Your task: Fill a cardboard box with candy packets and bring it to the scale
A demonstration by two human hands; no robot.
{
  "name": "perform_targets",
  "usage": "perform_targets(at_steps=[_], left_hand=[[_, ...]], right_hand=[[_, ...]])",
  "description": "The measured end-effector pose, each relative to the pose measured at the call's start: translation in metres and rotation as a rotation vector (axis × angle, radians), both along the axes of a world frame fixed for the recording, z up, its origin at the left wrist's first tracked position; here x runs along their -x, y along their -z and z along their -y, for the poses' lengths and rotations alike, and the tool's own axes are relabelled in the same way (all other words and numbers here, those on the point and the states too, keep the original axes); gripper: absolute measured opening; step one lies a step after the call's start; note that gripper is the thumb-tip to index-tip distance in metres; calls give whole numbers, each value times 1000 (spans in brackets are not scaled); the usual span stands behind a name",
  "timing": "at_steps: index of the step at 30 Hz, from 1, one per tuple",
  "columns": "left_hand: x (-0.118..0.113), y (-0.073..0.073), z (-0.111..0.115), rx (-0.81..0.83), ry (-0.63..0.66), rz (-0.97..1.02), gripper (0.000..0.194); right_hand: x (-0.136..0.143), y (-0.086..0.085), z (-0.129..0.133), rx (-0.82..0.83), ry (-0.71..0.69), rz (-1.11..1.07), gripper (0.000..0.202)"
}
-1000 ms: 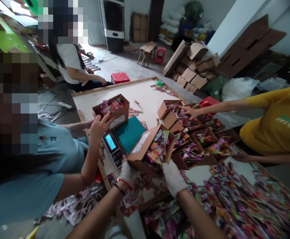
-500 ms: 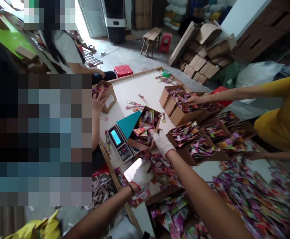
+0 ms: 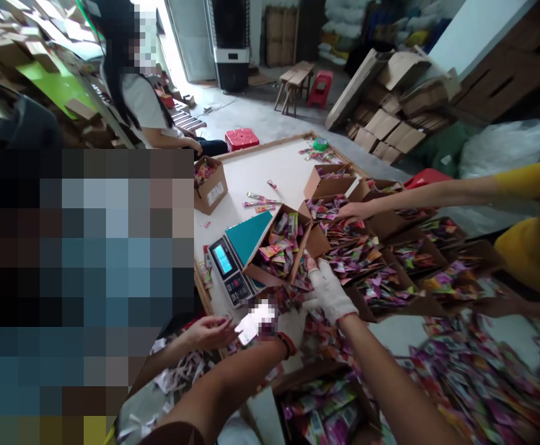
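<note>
Right hand, white-gloved, grips open brown cardboard box of coloured sachets tilted on grey digital scale | left hand clasps shiny flat packet | risk: one-handed tilt may spill sachets.

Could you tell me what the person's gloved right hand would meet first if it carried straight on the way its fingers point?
Most likely the open brown cardboard box of colourful sachets on the teal-topped digital scale; the white-gloved right hand points up and left, already at its near corner, though depth is unclear.

Soft daylight from doorway; edges blurred, warped.
</note>
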State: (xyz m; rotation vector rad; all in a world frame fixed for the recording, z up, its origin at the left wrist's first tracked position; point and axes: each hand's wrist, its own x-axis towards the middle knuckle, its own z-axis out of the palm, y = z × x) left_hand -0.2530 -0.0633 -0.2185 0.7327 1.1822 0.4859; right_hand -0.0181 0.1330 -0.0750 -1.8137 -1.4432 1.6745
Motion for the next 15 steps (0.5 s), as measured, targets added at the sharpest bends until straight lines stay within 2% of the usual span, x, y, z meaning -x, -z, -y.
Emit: perform_targets(at_steps=[1, 3, 6, 8, 10, 12, 13, 15], left_hand=[[-19, -3, -1, -44, 111, -123, 44], [-69, -10, -18, -160, 277, -447, 36], [-149, -16, -63, -216, 281, -589, 23], [-185, -15, -84, -234, 281, -652, 24], [-200, -17, -88, -276, 261, -687, 20], [-196, -30, -79, -337, 225, -699, 15], [-190, -42, -73, -376, 196, -701, 13], [-174, -76, -61, -498, 89, -690, 13]], right_hand=[[-2, -2, 2, 55, 26, -22, 62], [-8, -3, 5, 120, 71, -51, 58], [-15, -2, 10, 130, 96, -46, 51], [-19, -2, 13, 129, 91, -37, 46], [-26, -5, 16, 119, 103, -27, 43], [-39, -13, 18, 97, 133, -38, 43], [-48, -20, 20, 77, 156, -58, 43], [-71, -35, 22, 20, 213, -127, 43]])
